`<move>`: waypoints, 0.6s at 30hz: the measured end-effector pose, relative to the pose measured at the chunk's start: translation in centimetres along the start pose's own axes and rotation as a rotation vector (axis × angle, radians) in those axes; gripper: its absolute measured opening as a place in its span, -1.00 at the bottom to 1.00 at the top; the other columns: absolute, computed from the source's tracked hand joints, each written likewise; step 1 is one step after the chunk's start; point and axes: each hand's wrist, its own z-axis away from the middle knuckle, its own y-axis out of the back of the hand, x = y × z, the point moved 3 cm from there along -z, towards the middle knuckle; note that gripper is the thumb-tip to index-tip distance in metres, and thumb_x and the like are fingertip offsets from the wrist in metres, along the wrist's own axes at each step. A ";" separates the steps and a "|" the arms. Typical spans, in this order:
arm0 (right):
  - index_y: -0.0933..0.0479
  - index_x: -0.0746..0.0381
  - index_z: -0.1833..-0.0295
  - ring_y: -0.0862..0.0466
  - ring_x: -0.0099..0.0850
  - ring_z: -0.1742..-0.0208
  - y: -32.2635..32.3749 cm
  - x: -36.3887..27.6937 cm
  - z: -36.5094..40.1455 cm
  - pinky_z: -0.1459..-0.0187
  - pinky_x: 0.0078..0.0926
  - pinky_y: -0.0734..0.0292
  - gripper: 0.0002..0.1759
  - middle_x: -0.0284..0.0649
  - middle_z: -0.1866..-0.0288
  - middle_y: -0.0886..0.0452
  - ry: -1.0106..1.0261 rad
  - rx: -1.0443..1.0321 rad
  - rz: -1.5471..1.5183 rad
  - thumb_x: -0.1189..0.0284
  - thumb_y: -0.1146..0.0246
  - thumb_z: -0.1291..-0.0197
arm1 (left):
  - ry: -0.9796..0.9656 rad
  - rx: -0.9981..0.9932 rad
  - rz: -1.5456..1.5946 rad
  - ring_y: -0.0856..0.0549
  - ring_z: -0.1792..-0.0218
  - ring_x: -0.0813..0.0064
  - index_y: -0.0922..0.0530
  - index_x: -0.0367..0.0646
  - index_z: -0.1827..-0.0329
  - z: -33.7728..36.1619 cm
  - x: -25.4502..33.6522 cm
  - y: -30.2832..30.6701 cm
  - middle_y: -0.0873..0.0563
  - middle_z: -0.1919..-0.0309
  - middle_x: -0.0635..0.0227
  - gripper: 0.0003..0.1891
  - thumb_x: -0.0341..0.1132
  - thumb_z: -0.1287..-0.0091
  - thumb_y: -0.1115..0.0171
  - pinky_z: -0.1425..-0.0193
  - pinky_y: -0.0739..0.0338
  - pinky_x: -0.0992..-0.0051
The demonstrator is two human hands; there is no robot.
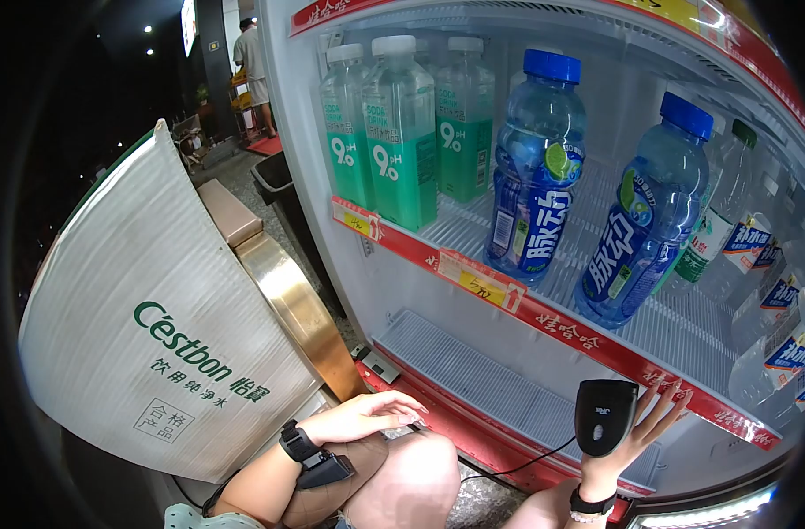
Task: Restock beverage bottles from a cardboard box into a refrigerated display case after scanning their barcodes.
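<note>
My left hand (367, 416) hovers at my bent knee (420, 467), fingers stretched out and loosely together, nothing seen in them. A black strap and a small black box (325, 471) sit at that wrist. My right hand (636, 436) is raised by the red shelf edge of the fridge, its fingers spread. In front of its palm side is a black rounded device (605, 419) with a grey oval, apparently worn at the wrist, with a thin cable. Above stand two blue-capped drink bottles (536, 176) (645, 216) on the wire shelf (464, 229).
Green soda drink bottles (401, 141) stand at the shelf's left, several clear bottles (773, 300) at its right. A lower wire shelf (473, 370) lies beneath. A large white Cestbon carton (164, 326) is on the left, beside a dark bin (279, 189). A person (250, 66) stands far behind.
</note>
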 end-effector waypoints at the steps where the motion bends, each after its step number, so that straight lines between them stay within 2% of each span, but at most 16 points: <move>1: 0.01 0.21 -0.36 0.11 0.16 -0.37 0.0 0.0 0.0 -0.25 0.24 0.16 -0.19 0.01 -0.39 0.06 0.000 0.000 0.000 -0.03 0.02 -0.09 | -0.007 -0.002 0.001 -0.46 -0.07 0.51 -0.36 -0.20 -0.12 0.0 0.0 0.0 -0.54 0.04 0.28 -0.66 -0.27 -0.32 -0.01 -0.18 -0.29 0.49; 11: 0.04 0.19 -0.37 0.10 0.17 -0.36 0.3 -0.1 -0.2 -0.25 0.23 0.14 -0.18 0.02 -0.38 0.06 0.017 0.018 -0.006 -0.04 0.04 -0.11 | -0.009 -0.009 0.002 -0.46 -0.08 0.51 -0.35 -0.20 -0.12 0.0 0.2 0.0 -0.54 0.03 0.29 -0.65 -0.26 -0.32 -0.01 -0.18 -0.29 0.49; 13: 0.05 0.19 -0.37 0.10 0.17 -0.36 0.3 -0.1 -0.2 -0.25 0.23 0.14 -0.18 0.02 -0.38 0.06 0.020 0.011 0.004 -0.04 0.04 -0.11 | 0.017 -0.028 -0.019 -0.43 -0.13 0.49 -0.30 -0.28 -0.16 0.0 0.4 0.0 -0.49 -0.05 0.22 -0.63 -0.32 -0.34 0.02 -0.23 -0.27 0.50; 18: 0.05 0.19 -0.37 0.10 0.17 -0.36 0.1 -0.1 0.0 -0.25 0.23 0.15 -0.18 0.02 -0.38 0.06 0.013 0.019 -0.012 -0.05 0.04 -0.11 | 0.008 -0.017 -0.006 -0.44 -0.11 0.50 -0.32 -0.23 -0.14 0.0 0.0 0.0 -0.52 -0.01 0.25 -0.64 -0.28 -0.33 0.01 -0.21 -0.28 0.49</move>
